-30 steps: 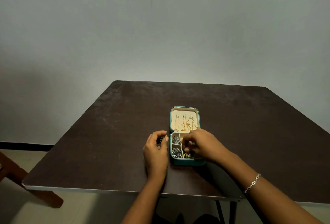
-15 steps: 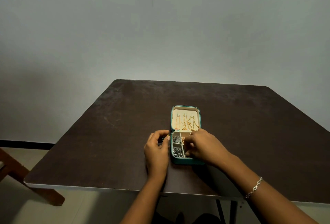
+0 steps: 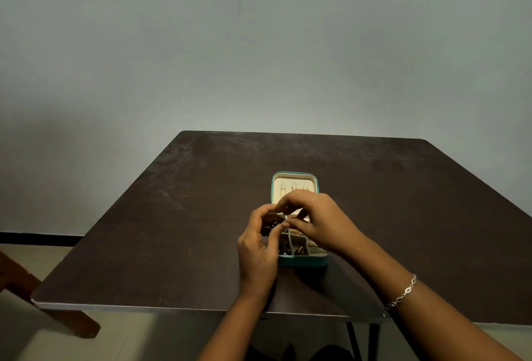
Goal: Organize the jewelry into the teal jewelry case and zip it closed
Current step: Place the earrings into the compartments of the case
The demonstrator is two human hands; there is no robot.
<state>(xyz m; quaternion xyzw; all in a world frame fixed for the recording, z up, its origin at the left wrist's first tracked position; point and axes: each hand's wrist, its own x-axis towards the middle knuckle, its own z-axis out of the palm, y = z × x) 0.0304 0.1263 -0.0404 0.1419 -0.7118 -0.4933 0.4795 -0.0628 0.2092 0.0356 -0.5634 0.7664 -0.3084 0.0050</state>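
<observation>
Case (image 3: 302,260) is lying open on the tabletop (image 3: 172,245) while the left hand (image 3: 256,248) and right hand (image 3: 322,216) are pinching a tiny piece (image 3: 281,216) above it.

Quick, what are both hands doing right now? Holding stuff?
Left hand: fingers curled round a small dark piece.
Right hand: fingers pinched together over the case; too blurry to tell if they hold anything.
</observation>
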